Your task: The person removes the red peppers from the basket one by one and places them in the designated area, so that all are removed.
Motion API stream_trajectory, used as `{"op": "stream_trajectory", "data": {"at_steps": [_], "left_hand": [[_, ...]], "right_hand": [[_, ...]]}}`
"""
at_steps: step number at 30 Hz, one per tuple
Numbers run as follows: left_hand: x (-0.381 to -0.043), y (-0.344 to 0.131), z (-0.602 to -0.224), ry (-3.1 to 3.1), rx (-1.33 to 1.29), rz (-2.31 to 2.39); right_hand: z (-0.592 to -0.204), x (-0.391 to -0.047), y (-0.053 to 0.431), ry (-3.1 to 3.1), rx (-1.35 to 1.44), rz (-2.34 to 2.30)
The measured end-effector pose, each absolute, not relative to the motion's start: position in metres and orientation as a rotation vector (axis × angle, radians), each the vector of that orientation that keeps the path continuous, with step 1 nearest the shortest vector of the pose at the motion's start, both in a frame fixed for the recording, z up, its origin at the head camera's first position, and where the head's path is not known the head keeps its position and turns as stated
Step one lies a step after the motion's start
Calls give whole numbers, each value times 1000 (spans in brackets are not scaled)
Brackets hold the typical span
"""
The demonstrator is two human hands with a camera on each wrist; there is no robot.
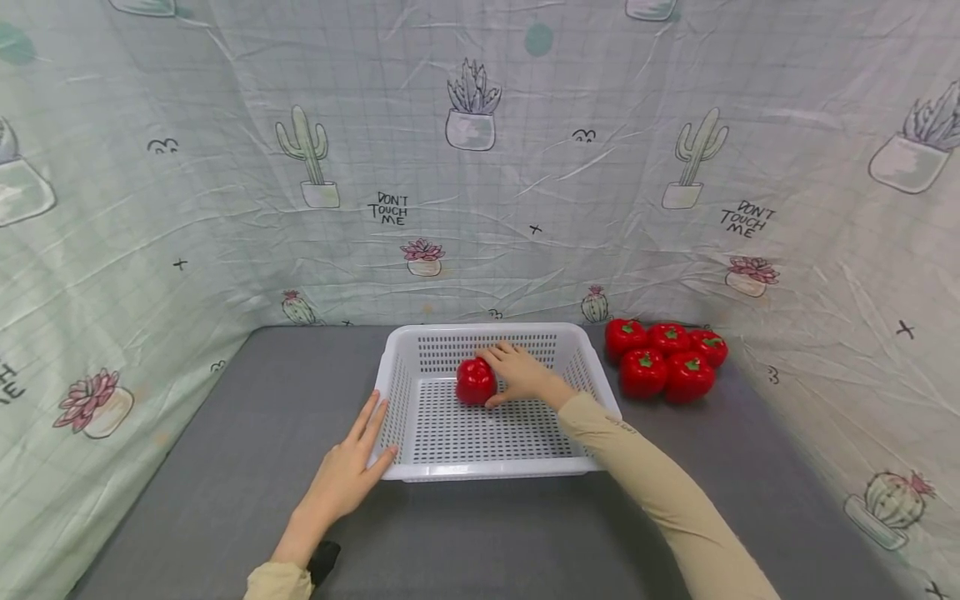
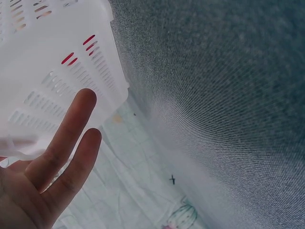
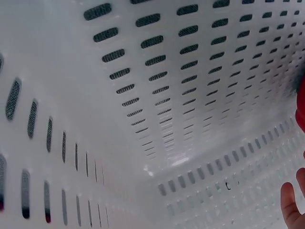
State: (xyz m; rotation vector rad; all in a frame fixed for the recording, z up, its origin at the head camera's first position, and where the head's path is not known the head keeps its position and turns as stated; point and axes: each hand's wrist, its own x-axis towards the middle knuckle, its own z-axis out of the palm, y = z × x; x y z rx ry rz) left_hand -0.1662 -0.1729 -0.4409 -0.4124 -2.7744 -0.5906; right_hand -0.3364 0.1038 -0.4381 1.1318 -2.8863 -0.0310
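Observation:
A white perforated plastic basket (image 1: 487, 472) sits on the grey table. Inside it is a red bell pepper (image 1: 475, 383), glossy and lobed. My right hand (image 1: 520, 372) reaches in from the right and holds the pepper, fingers at its far side and thumb at its near right. In the right wrist view, part of this pepper (image 3: 301, 105) shows at the right edge, above some fingertips (image 3: 289, 202). My left hand (image 1: 343, 471) rests at the basket's left side with fingers fairly straight, thumb over the rim. Two of its fingers (image 2: 71, 129) extend along the outer wall in the left wrist view.
Several red bell peppers (image 1: 642, 372) with green stems stand grouped to the right of the basket. Behind and at both sides of the grey table (image 1: 262, 400) hangs a cloth (image 1: 540, 175) printed with cacti.

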Motion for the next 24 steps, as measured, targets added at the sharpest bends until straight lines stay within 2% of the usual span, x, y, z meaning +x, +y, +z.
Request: {"op": "stream_trajectory", "data": {"at_steps": [24], "left_hand": [[-167,-173,-443,-2754,-426,-610]], "right_hand": [[-435,-329,100,-2812,1223,-118]]}}
